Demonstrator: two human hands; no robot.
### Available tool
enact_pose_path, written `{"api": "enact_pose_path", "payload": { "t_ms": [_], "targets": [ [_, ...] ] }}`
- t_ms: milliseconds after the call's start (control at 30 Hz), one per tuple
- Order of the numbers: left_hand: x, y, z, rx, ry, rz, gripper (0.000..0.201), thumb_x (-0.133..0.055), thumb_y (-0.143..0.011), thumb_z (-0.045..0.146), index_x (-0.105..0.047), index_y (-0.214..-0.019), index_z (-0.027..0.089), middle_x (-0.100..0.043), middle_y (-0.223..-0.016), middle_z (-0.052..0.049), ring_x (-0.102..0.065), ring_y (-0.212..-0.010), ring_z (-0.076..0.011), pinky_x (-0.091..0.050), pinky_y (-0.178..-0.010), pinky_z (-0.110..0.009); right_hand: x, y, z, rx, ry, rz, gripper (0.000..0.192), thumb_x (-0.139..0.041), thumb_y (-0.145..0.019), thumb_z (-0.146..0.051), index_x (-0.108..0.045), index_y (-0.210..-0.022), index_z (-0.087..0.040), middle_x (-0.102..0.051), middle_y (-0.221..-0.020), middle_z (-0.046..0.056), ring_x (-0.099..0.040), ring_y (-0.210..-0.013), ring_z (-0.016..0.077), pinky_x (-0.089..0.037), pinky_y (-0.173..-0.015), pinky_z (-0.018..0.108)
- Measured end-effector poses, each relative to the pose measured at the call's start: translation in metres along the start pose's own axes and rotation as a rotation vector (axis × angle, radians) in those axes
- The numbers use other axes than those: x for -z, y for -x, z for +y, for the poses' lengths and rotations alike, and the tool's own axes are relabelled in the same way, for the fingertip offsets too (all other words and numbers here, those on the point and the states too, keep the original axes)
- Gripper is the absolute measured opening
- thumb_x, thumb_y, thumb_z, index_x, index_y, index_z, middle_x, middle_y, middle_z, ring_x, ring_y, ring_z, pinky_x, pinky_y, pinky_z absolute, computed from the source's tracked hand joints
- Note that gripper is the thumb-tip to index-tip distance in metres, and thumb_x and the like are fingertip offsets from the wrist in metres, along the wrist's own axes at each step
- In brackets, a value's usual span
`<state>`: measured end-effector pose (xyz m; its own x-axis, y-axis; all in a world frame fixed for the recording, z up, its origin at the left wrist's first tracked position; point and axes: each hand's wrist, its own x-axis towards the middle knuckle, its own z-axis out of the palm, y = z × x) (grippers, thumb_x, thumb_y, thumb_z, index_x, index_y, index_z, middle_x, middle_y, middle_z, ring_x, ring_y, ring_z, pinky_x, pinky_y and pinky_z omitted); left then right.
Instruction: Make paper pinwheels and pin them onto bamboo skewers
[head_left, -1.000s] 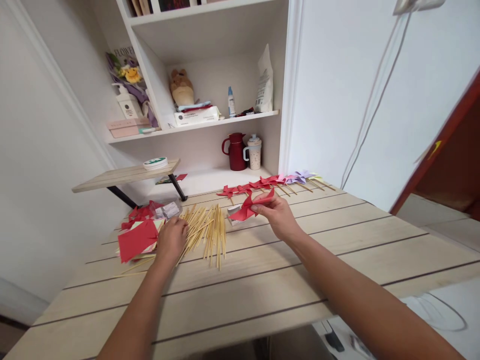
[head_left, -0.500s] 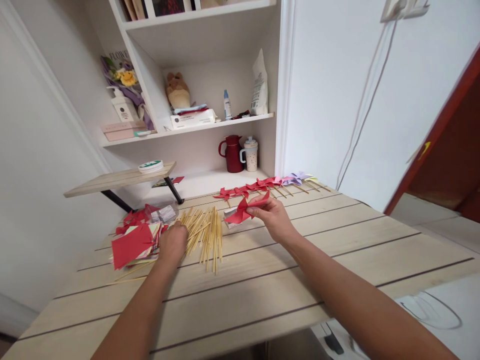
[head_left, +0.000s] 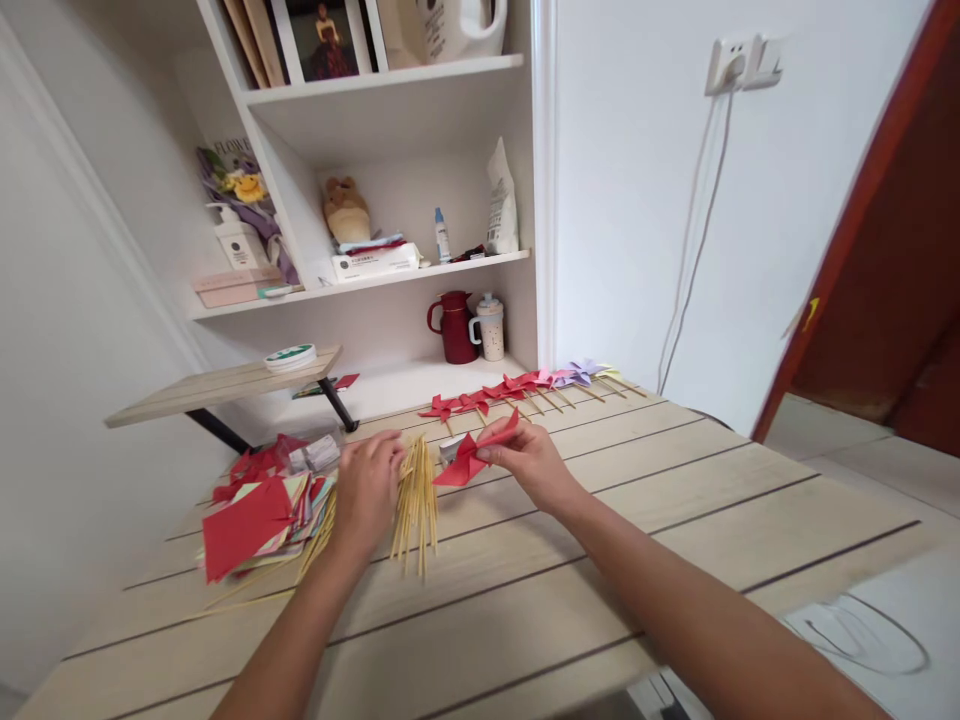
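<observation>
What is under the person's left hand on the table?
The left hand rests on the pile of wooden sticks, beside the stacked paper squares. The sticks directly beneath the palm are covered.

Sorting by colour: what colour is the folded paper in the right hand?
Red; the folded paper pinwheel shows plainly in the head view.

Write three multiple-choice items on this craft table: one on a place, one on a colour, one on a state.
1. Where do the wooden sticks lie?
A. between the two hands
B. on the shelf
C. on the floor

2. What colour is the folded paper pinwheel?
A. purple
B. red
C. green

3. What is the right hand doing?
A. resting flat and empty
B. pinching the pinwheel
C. gripping the jug

Key: 1 A, the sticks lie beside the left hand; 2 B, it is plainly red; 3 B, the fingers close on its edge.
</observation>
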<state>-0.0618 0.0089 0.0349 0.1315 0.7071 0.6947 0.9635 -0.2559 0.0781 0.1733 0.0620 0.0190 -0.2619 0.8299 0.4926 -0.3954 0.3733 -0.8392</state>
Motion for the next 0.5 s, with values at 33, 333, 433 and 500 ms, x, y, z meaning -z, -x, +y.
{"api": "enact_pose_path", "payload": {
  "t_ms": [33,333,433,500],
  "targets": [
    [-0.001,-0.001,0.009,-0.018,0.098,0.002,0.024,-0.044,-0.097,0.022,-0.068,-0.095,0.02,-0.076,-0.109,-0.011,-0.068,-0.099,-0.0268,-0.047,-0.091,-0.042,-0.001,0.001,-0.001,0.008,0.011,-0.013,0.015,-0.086,-0.069,-0.028,-0.075,-0.074,-0.019,-0.073,-0.073,0.001,-0.065,-0.071,0.016,-0.053,-0.07,0.031],
    [-0.019,0.014,0.068,0.443,0.797,0.146,0.031,-0.057,-0.091,0.048,-0.069,-0.095,0.02,-0.072,-0.077,-0.004,-0.065,-0.068,-0.0197,-0.049,-0.062,-0.029,0.003,0.007,-0.014,0.277,0.247,-0.121,0.005,-0.075,-0.086,-0.025,-0.076,-0.084,-0.021,-0.074,-0.08,0.003,-0.067,-0.075,0.0174,-0.054,-0.07,0.031],
    [-0.024,0.022,0.069,0.632,0.969,0.199,0.043,-0.066,-0.083,0.057,-0.072,-0.096,0.017,-0.062,-0.062,0.0,-0.05,-0.05,-0.0138,-0.039,-0.047,-0.025,0.004,0.01,-0.019,0.436,0.334,-0.127,0.005,-0.072,-0.089,-0.021,-0.077,-0.087,-0.022,-0.073,-0.081,0.004,-0.067,-0.076,0.018,-0.053,-0.072,0.033],
    [-0.025,0.028,0.068,0.699,1.064,0.247,0.049,-0.071,-0.079,0.06,-0.074,-0.099,0.015,-0.059,-0.06,0.002,-0.043,-0.046,-0.0106,-0.034,-0.044,-0.023,0.002,0.011,-0.022,0.543,0.352,-0.13,0.005,-0.073,-0.089,-0.019,-0.076,-0.089,-0.023,-0.073,-0.081,0.004,-0.067,-0.077,0.0183,-0.054,-0.073,0.034]
  ]
}}
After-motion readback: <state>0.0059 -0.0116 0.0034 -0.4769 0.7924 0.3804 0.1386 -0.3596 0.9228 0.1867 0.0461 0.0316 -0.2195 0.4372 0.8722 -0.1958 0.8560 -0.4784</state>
